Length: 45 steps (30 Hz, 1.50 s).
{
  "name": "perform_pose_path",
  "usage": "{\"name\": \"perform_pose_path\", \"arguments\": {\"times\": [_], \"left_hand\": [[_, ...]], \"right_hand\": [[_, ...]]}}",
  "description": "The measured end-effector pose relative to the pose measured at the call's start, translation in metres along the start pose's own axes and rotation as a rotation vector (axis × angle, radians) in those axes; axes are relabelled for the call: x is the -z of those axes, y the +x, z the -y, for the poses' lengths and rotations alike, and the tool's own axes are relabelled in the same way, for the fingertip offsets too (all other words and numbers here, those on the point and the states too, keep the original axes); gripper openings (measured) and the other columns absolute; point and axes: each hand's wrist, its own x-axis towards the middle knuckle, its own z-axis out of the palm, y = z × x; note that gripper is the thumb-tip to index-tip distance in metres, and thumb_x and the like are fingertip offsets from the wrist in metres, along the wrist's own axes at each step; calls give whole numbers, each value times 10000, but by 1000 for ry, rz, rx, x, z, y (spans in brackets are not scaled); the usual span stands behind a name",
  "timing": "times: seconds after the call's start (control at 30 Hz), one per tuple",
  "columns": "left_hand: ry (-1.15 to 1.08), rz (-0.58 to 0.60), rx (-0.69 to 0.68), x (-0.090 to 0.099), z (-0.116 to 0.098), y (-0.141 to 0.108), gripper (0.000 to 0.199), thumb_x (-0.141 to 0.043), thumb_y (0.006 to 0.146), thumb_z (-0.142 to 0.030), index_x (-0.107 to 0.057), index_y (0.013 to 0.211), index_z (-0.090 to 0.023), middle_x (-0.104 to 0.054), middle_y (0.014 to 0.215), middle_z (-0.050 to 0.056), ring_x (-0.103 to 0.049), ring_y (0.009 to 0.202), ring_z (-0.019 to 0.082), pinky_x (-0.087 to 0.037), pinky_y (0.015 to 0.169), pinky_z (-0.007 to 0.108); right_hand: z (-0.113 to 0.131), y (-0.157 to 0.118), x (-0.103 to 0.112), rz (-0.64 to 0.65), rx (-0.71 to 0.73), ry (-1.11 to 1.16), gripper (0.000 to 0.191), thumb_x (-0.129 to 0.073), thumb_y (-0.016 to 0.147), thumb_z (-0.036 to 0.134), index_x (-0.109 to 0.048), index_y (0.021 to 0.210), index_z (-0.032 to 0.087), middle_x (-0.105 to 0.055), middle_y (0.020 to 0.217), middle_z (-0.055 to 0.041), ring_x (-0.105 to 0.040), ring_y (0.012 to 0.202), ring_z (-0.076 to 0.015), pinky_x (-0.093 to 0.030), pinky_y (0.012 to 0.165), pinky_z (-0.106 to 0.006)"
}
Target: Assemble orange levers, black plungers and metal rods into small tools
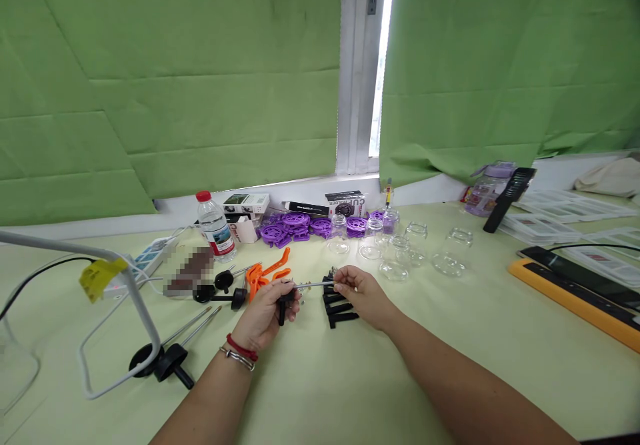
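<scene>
While the left hand (pixel 265 306) grips a black handle (pixel 282 313), a thin metal rod (pixel 317 285) runs sideways from it into the right hand's (pixel 367 297) pinch.

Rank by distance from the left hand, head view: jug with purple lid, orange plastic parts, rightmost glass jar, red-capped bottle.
From the left hand:
1. Orange plastic parts, just beyond it
2. Red-capped bottle, farther back, left
3. Rightmost glass jar, right
4. Jug with purple lid, far right, back
</scene>
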Motion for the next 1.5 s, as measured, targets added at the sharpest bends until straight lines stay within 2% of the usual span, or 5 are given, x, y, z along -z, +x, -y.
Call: {"name": "perform_pose_path", "arguments": {"times": [0.27,0.6,0.93,1.23,1.5], "left_hand": [[8,13,9,-1,-1,-1,209,-664,723,-300,-551,804,-144,-623,686,25,-553,521,101,-391,419,202],[11,7,8,-1,0,0,208,-665,714,-306,-550,783,-147,-633,682,27,-563,519,102,-393,418,201],[14,16,19,-1,1,-1,200,-651,735,-299,-530,807,-156,-620,697,21,-564,533,105,-400,426,205],[13,25,27,0,2,-1,209,-652,737,-307,-527,808,-155,-613,693,20,-557,535,104,-400,435,206],[28,22,23,1,2,2,213,-642,741,-312,-520,811,-152,-613,697,19,-560,537,106,-404,434,205]], "right_hand": [[-1,1,2,13,-22,-54,187,-570,777,366,-573,801,181,-559,754,-1,-479,711,-134,-389,666,-274],[-3,1,3,24,-30,-114,287,-521,816,461,-574,790,180,-560,713,1,-463,666,-133,-361,626,-275],[-4,1,2,37,-58,-137,304,-483,841,462,-561,743,186,-526,678,14,-367,590,-113,-301,568,-253],[-1,1,3,55,-58,-151,317,-483,841,462,-570,724,181,-533,687,0,-386,608,-120,-318,576,-250],[1,0,4,80,-89,-185,321,-457,859,443,-553,704,179,-476,660,18,-367,596,-112,-308,574,-246]]}}
